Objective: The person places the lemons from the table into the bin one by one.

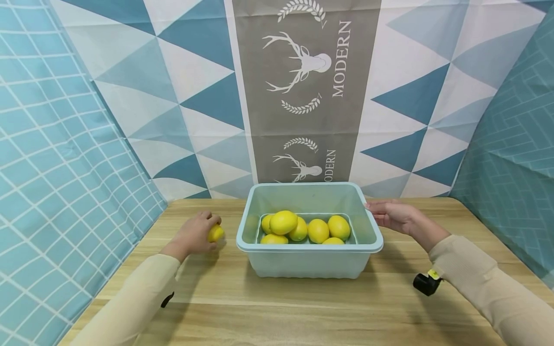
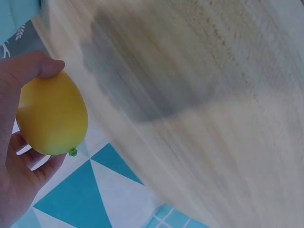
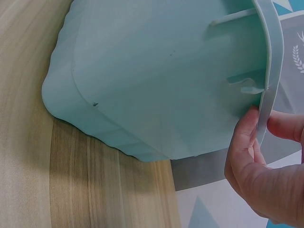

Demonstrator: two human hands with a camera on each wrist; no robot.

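Note:
My left hand (image 1: 196, 233) grips a yellow lemon (image 1: 216, 233) over the table, left of the bin. In the left wrist view the lemon (image 2: 53, 114) shows its small green stem end, with the thumb on one side and curled fingers behind. A pale blue-green plastic bin (image 1: 309, 262) stands on the table, with several lemons (image 1: 283, 222) inside, one lying on top of others. My right hand (image 1: 396, 216) is at the bin's right side. In the right wrist view, its thumb and fingers (image 3: 244, 135) pinch the bin's rim (image 3: 274, 61).
The wood-grain table (image 1: 277, 315) reaches back to a patterned cloth wall (image 1: 203, 96) with triangles and deer prints. Blue tiled cloth (image 1: 52, 158) borders the left, and teal cloth (image 1: 510, 168) the right. A black wrist camera (image 1: 427, 283) hangs beneath the right sleeve.

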